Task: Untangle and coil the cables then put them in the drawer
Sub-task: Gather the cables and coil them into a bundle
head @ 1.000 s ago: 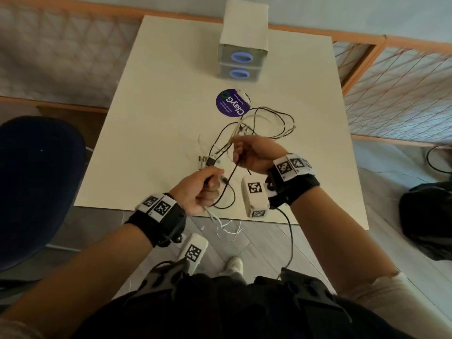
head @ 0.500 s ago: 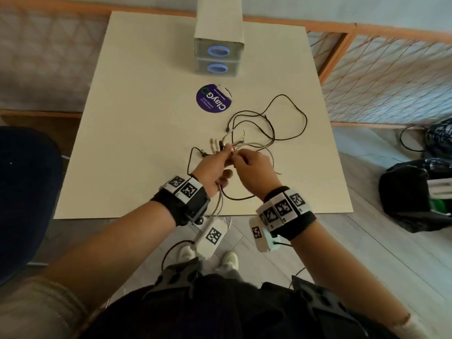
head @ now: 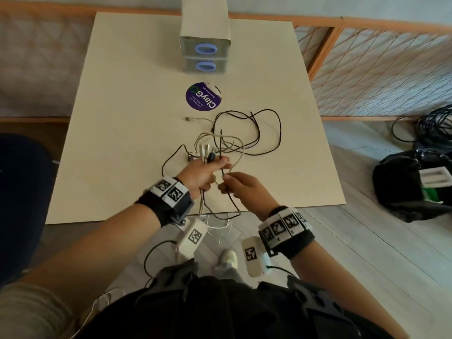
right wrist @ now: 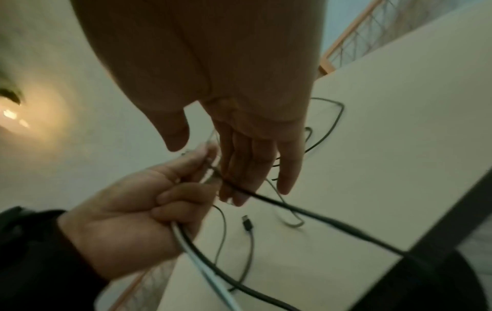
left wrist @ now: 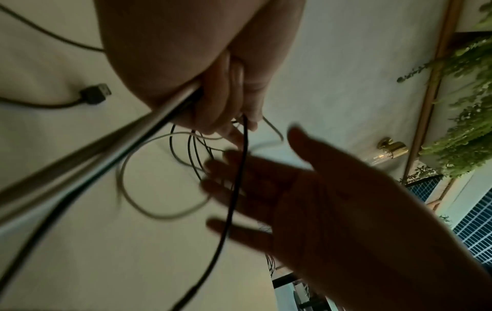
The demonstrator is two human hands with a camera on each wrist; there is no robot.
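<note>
Tangled black cables (head: 278, 133) and beige cables (head: 234, 143) lie on the cream table (head: 122, 143), and some strands hang over its near edge. My left hand (head: 208, 171) grips a bundle of cable ends, and their plugs (head: 206, 154) stick out above the fist. The left wrist view shows that left hand (left wrist: 226, 101) curled round white and black strands. My right hand (head: 241, 189) is just right of it with straight fingers (right wrist: 250, 164), and a black cable (right wrist: 293, 208) runs across them. The small grey drawer unit (head: 205, 45) stands at the table's far edge with both drawers closed.
A round purple sticker (head: 203, 96) lies in front of the drawers. A loose white cable end (head: 188, 118) rests near it. A dark blue chair (head: 22, 192) stands on the left, and a black bag (head: 413, 187) lies on the floor to the right. Netted railings border the table.
My hands have drawn a little apart. The right hand's fingers have straightened out of their pinch. The black loops lie wider on the table.
</note>
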